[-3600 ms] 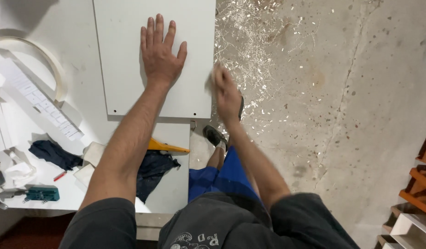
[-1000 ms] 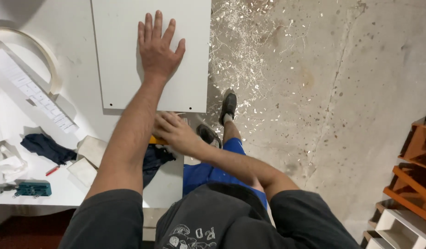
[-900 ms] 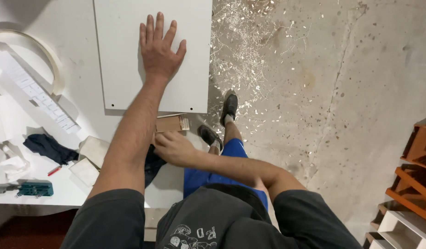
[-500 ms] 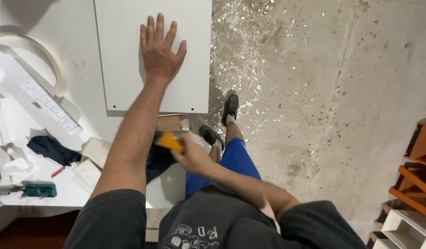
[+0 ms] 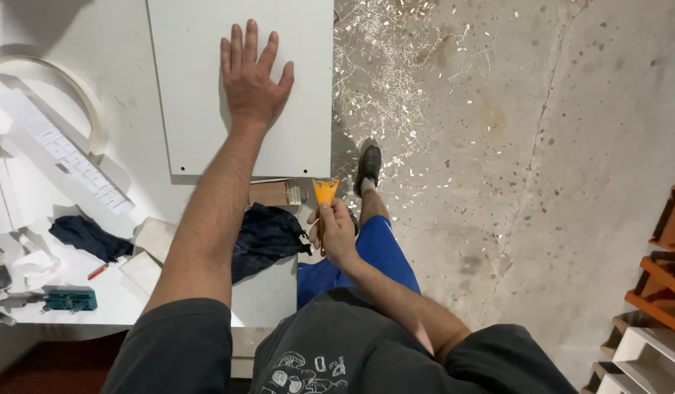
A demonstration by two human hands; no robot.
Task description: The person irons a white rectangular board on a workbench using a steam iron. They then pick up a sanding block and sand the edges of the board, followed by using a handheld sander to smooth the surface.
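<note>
One white panel (image 5: 206,87) lies on a workbench (image 5: 125,299) above shaving-strewn concrete floor (image 5: 512,146); left hand (image 5: 251,76) presses flat, fingers spread, right hand (image 5: 336,232) grips an orange scraper (image 5: 325,192).

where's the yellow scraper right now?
In the head view the yellow scraper is in the right hand, just off the near right corner of the white panel, beside the black shoe.
</note>
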